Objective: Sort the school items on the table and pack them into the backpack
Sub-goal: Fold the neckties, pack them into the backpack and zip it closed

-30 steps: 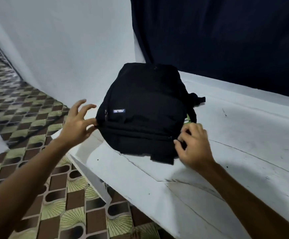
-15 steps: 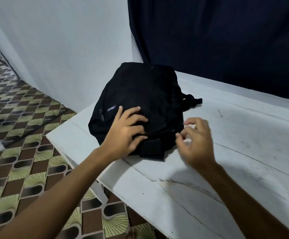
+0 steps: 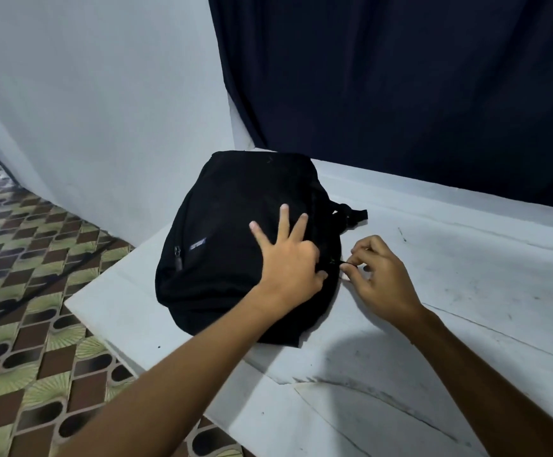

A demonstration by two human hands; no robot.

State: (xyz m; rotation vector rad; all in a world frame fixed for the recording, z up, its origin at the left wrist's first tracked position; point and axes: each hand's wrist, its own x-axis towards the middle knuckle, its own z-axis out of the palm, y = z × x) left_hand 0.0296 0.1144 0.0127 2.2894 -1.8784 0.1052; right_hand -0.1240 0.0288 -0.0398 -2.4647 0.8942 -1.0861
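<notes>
A black backpack [image 3: 235, 232] lies flat on the white table [image 3: 450, 291], near its left corner, with a small blue label on its front. My left hand [image 3: 288, 258] presses on top of the backpack, three fingers spread straight, thumb and forefinger tucked at the bag's right side. My right hand [image 3: 377, 275] is just right of the bag and pinches a small black zipper pull at the bag's right edge. No loose school items are visible.
A dark curtain [image 3: 400, 87] hangs behind the table and a pale wall [image 3: 97, 103] stands to the left. The table's left edge drops to a patterned tile floor [image 3: 21, 324]. A black strap [image 3: 351, 216] sticks out at the bag's right.
My left hand moved from the bag's left side onto its top and spread its fingers. My right hand shifted slightly right and now pinches the zipper pull. The bag lies flatter.
</notes>
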